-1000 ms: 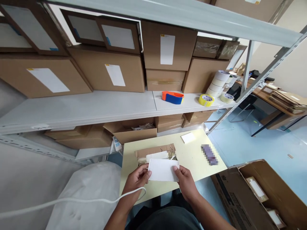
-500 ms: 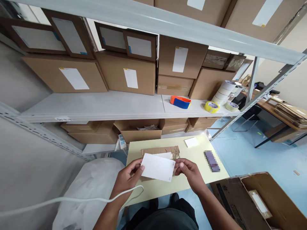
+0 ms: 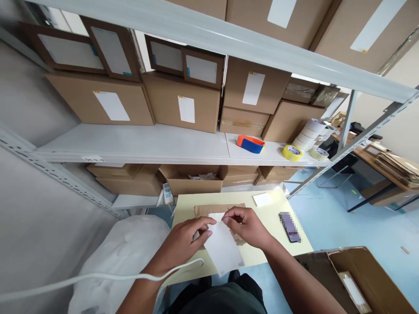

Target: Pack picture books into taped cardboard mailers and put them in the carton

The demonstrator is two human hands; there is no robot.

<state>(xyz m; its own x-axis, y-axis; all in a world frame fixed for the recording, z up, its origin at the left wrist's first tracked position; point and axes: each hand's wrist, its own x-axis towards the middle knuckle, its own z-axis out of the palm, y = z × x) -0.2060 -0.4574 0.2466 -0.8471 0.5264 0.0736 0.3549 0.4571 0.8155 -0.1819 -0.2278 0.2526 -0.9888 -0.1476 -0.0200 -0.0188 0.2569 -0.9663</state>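
Note:
A blank white sheet point(image 3: 225, 253), perhaps a label, hangs slanted between my hands over the small table. My right hand point(image 3: 245, 226) pinches its upper edge between thumb and forefinger. My left hand point(image 3: 190, 237) is at the upper left edge, fingers curled and thumb against the sheet. Behind the sheet and partly hidden by my hands, a small cardboard box point(image 3: 203, 210) lies on the pale yellow tabletop point(image 3: 262, 235).
A phone-like, pixelated object point(image 3: 290, 227) and a white pad point(image 3: 262, 199) lie on the table. An open carton point(image 3: 376, 270) stands at lower right. A white bag point(image 3: 121, 257) and a cable point(image 3: 147, 275) are at left. The shelf point(image 3: 157, 141) holds boxes and tape rolls point(image 3: 292, 152).
The white sheet has turned from lying crosswise to hanging lengthwise. My right hand has moved left along its top edge, and both hands are closer together.

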